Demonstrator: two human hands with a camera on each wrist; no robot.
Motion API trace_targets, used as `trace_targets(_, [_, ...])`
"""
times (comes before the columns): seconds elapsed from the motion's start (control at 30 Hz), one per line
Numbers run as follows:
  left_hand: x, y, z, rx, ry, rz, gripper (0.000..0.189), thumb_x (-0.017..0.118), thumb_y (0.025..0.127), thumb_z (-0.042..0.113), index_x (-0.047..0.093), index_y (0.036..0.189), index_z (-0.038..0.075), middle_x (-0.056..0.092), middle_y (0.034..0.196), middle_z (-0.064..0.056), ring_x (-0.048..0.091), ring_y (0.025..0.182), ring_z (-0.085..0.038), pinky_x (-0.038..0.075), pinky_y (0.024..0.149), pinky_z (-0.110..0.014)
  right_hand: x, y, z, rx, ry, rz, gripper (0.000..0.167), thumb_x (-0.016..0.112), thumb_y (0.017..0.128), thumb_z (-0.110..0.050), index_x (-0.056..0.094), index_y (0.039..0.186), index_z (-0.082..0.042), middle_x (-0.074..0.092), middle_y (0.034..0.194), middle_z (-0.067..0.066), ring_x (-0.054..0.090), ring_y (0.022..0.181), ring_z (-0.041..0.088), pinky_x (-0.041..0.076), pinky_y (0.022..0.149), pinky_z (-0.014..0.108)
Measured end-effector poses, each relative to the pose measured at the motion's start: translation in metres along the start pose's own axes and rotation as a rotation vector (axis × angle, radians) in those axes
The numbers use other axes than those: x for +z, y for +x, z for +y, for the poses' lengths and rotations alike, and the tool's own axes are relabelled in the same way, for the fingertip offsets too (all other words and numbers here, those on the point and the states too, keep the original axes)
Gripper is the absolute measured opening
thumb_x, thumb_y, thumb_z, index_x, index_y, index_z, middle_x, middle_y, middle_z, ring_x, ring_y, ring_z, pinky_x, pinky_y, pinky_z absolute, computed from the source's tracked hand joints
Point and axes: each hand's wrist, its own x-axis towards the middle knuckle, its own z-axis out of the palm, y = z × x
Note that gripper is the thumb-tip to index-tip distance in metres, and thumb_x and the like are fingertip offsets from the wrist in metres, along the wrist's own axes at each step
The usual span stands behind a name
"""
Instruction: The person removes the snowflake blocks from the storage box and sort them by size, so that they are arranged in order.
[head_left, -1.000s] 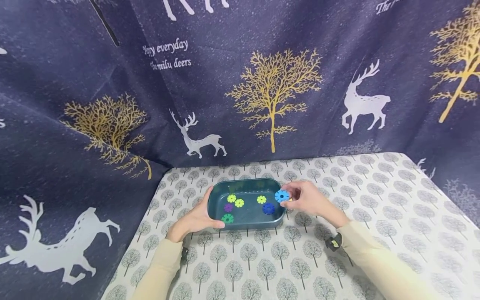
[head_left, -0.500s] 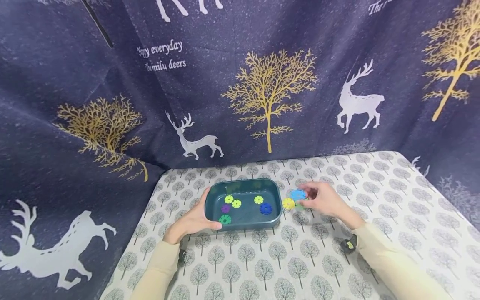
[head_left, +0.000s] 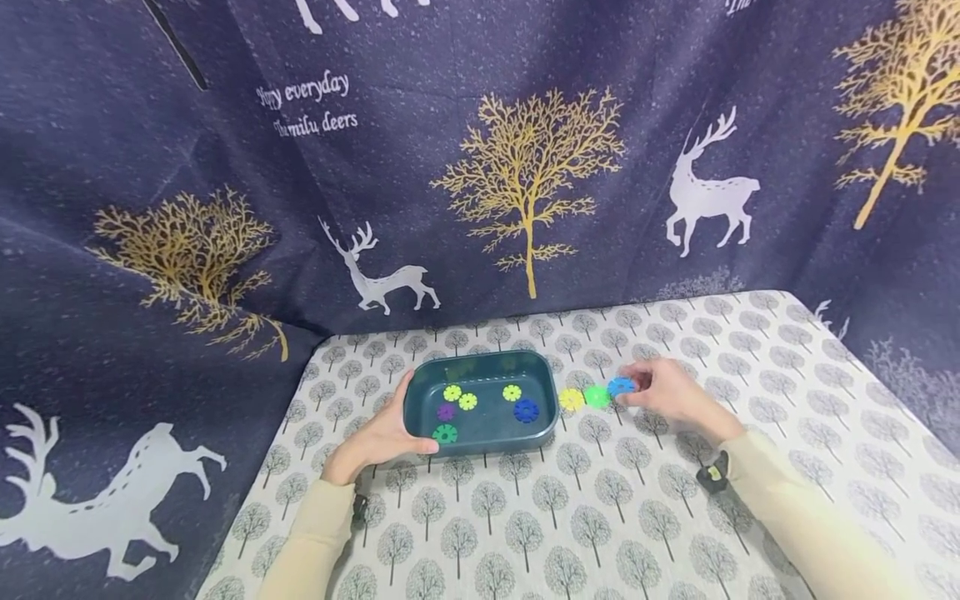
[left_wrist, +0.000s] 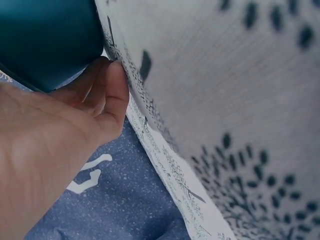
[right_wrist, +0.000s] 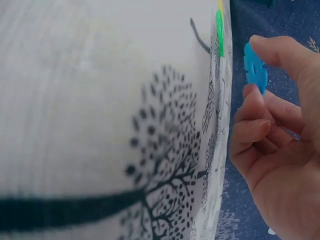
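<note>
A dark green, rounded rectangular tray [head_left: 480, 450] stands on the table. At its left end my left hand [head_left: 382, 433] grips it, thumb along the near side. The left wrist view shows the hand [left_wrist: 75, 110] beside the tray's wall [left_wrist: 50, 40]. Between thumb and fingertips, my right hand [head_left: 667, 390] pinches a light blue notched snowflake disc [head_left: 621, 386], seen nearly edge-on in the right wrist view as a blue disc [right_wrist: 256, 69]. Just left of that hand, a bright green disc [head_left: 597, 397] and a yellow disc [head_left: 571, 400] lie on the cloth in a row.
Inside the tray lie a dark blue disc [head_left: 527, 410], a green disc [head_left: 446, 433], a purple disc [head_left: 446, 412] and small yellow-green discs [head_left: 468, 402]. A tree-print cloth [head_left: 525, 533] covers the table. Behind hangs a dark blue deer-print curtain [head_left: 405, 167].
My right hand has moved rightward from the tray's right rim, carrying the light blue disc past the yellow and green discs, now in sight. My left hand keeps its hold on the tray.
</note>
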Motion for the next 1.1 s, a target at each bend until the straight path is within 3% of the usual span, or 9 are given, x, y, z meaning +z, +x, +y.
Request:
trace_targets(0.17, [0.0003, 0.0009, 0.0017, 0.02, -0.035, 0.003, 0.151, 0.1, 0.076, 0.025, -0.014, 0.174, 0.009, 0.02, 0.178, -0.035, 0.028, 0.162, -0.058, 0.021, 0.132, -0.076, -0.0049, 0.0022, 0.0041, 0.014, -0.009, -0.042, 0.054, 0.089, 0.088, -0.022, 0.074, 0.132, 0.005, 0.069, 0.086, 0.002, 0.055, 0.074, 0.013, 0.047, 0.06, 0.024])
trace_targets(0.43, [-0.0009, 0.0001, 0.0021, 0.012, -0.056, 0.01, 0.15, 0.099, 0.076, 0.021, -0.013, 0.175, 0.012, 0.025, 0.177, -0.034, 0.031, 0.161, -0.058, 0.021, 0.132, -0.076, -0.0055, 0.004, 0.0023, 0.021, -0.012, -0.088, 0.048, 0.089, 0.087, -0.02, 0.076, 0.129, 0.0, 0.069, 0.086, 0.001, 0.055, 0.074, 0.014, 0.047, 0.061, 0.024])
trace_targets(0.9, [-0.0002, -0.0018, 0.0021, 0.017, -0.053, 0.007, 0.151, 0.099, 0.074, 0.024, -0.013, 0.175, 0.013, 0.025, 0.177, -0.034, 0.031, 0.161, -0.058, 0.02, 0.132, -0.077, -0.0036, 0.0045, 0.0018, 0.023, -0.049, -0.093, 0.056, 0.089, 0.086, -0.019, 0.073, 0.135, 0.001, 0.065, 0.086, 0.002, 0.052, 0.075, 0.015, 0.046, 0.062, 0.026])
trace_targets(1.1, [0.0007, -0.0019, 0.0024, -0.001, -0.048, 0.004, 0.152, 0.099, 0.074, 0.025, -0.014, 0.175, 0.014, 0.027, 0.176, -0.034, 0.031, 0.161, -0.058, 0.021, 0.132, -0.077, -0.0021, 0.0035, 0.0039, -0.003, -0.096, -0.082, 0.055, 0.09, 0.085, -0.021, 0.074, 0.133, 0.0, 0.069, 0.091, 0.004, 0.057, 0.08, 0.016, 0.049, 0.068, 0.028])
